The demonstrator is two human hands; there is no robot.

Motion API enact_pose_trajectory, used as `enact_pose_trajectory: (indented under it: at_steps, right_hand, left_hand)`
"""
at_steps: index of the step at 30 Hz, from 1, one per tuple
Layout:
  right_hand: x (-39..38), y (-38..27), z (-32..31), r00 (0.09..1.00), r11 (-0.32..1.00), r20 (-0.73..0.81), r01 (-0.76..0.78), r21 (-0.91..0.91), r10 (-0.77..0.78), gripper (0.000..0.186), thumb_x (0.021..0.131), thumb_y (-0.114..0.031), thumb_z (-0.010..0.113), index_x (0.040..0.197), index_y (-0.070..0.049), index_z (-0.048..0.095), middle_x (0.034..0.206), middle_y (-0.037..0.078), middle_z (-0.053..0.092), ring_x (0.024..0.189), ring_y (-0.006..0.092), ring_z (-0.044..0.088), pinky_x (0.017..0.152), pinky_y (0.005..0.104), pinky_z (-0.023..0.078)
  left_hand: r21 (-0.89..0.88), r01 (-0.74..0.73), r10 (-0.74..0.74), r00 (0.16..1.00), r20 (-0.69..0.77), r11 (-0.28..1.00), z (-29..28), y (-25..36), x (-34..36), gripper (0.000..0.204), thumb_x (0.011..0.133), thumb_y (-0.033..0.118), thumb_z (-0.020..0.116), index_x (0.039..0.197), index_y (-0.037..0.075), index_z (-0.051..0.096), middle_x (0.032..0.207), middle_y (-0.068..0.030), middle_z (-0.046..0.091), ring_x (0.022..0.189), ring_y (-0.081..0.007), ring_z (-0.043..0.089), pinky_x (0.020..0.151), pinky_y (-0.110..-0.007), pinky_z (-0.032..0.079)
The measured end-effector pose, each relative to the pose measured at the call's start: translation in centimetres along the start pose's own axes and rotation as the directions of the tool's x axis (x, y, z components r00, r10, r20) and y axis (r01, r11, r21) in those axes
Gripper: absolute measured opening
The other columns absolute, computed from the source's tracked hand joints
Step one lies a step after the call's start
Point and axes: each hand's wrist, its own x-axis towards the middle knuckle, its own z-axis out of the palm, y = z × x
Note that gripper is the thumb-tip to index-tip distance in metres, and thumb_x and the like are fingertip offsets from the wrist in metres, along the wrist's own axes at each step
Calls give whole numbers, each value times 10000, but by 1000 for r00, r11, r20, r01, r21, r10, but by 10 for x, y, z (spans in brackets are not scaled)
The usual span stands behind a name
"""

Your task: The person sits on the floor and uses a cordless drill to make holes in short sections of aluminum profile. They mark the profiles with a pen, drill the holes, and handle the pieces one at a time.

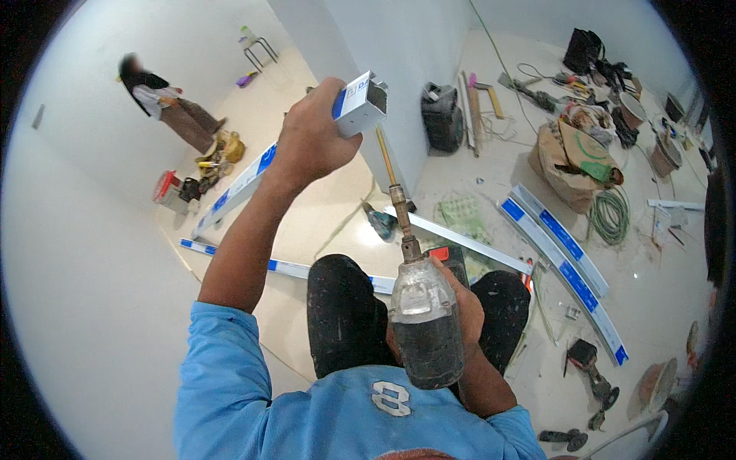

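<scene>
Head view: nearest us are our blue shirt [360,418] and black trousers [343,310], knees bent. Between the knees we have the drill [429,337], our right hand [465,303] wrapped round its handle. Its long axis runs away from us and leans slightly left, so the bit [389,161] points up and outward. Our left hand [318,134], well apart from the right, is clamped on a white-and-blue bar [359,113], held out beyond the drill. The bar's open end faces right; its long axis appears to run back down to the left. The bit's tip lies just under that end; we cannot tell whether they touch.

Below us is a pale, glossy floor [341,222], dusty on the right. Loose bars [571,280] lie at our right, near a green hose coil [611,216] and a brown sack [563,172]. Farther out, a black case [442,123] stands against a pale pillar [383,54]. At far left, past a bucket [167,190], another person [165,107] stands by the white wall [84,84].
</scene>
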Motion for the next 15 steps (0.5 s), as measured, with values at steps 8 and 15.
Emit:
enact_pose_trajectory:
  at_steps: [8, 15]
  right_hand:
    - [11, -38, 15, 711, 761, -301, 643, -87, -635, 759, 823, -164, 885, 1475, 94, 595, 1157, 254, 787, 992, 339, 801, 842, 433, 640]
    - [12, -69, 15, 676, 700, -247, 714, -16, -695, 741, 837, -164, 890, 1447, 130, 590, 1137, 256, 791, 962, 349, 808, 842, 444, 649]
  left_hand:
    - [95, -20, 37, 982, -184, 995, -53, 19, -11, 481, 779, 125, 849, 1171, 33, 587, 972, -217, 702, 885, -419, 728, 801, -502, 580]
    - [180, -33, 85, 953, -292, 983, -96, 23, -17, 512, 776, 27, 815, 1229, 71, 582, 1012, -145, 725, 898, -306, 762, 820, -416, 600]
